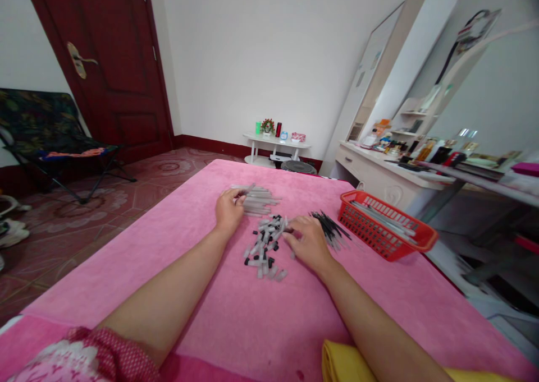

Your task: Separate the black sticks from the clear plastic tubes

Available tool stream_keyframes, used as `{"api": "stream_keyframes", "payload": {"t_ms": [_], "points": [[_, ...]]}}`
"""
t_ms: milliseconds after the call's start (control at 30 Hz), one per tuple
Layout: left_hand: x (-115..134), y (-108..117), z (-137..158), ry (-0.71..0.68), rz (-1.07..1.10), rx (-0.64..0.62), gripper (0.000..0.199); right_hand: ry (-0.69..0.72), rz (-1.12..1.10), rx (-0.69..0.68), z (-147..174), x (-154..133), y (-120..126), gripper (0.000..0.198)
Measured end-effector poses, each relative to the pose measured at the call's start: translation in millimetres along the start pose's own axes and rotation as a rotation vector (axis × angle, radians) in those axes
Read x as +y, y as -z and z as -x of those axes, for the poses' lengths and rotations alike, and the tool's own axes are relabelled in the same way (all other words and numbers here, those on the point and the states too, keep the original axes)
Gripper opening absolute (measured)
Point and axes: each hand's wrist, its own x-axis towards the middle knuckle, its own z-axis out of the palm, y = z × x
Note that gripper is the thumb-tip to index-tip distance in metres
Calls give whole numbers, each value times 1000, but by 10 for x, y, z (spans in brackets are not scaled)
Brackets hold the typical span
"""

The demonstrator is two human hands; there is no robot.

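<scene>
My left hand is at the left end of a pile of clear pen barrels, its fingers curled and its thumb near the index finger at the barrel ends. Over the right side of a heap of small pen caps, some frosted and some with black parts, my right hand has its thumb and fingers closed around a cap, which is mostly hidden. Just beyond the right hand lies a bundle of thin pen refills with black ends.
A red plastic basket holding long clear barrels stands to the right on the pink cloth. Yellow fabric lies at the near edge. Behind are a low white stand, a dressing table and a folding chair.
</scene>
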Motion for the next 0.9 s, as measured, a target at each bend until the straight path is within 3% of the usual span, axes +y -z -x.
{"api": "stream_keyframes", "payload": {"t_ms": [267,433,633,800,900], "points": [[91,38,45,-120,-61,-50,20,109,44,-150,23,-191,11,27],[181,54,72,-243,-112,-138,19,112,-41,-199,36,-213,2,14],[325,41,143,-374,-166,-269,20,-132,-400,-97,17,-152,-55,11],[412,44,189,-450,-201,-323,22,-255,-656,8,-22,-101,-94,6],[436,48,200,-475,-225,-357,23,-326,-764,108,-45,-73,-101,15]]}}
